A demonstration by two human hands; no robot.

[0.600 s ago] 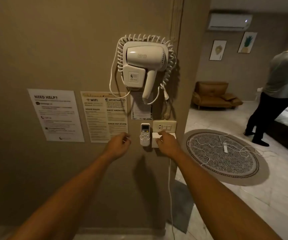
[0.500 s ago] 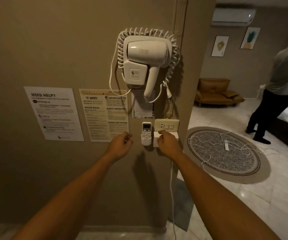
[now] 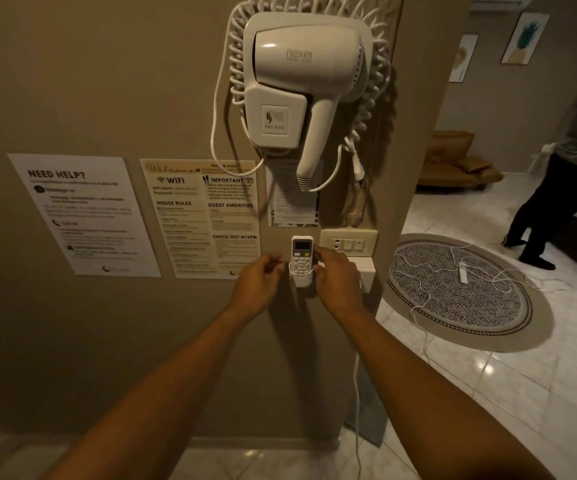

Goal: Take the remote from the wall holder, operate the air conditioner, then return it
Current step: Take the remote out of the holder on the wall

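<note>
The white remote [image 3: 302,255] stands upright in its small white wall holder [image 3: 301,280], below the hair dryer. My right hand [image 3: 338,281] is at the remote's right side, with the index fingertip and thumb touching its right edge. My left hand [image 3: 258,285] hovers by the holder's left side with loosely curled fingers and holds nothing. Only the bottom edge of the air conditioner [image 3: 498,1] shows, at the top right in the far room.
A wall-mounted hair dryer [image 3: 306,84] with a coiled cord hangs just above. A switch plate [image 3: 348,242] sits right of the remote, and paper notices [image 3: 204,216] left of it. A person [image 3: 567,161] stands by a round rug [image 3: 460,292] with a loose cable.
I have come closer to the wall. Both hands have closed in on the remote; my right hand moved left from the switch plate onto the remote's edge.
</note>
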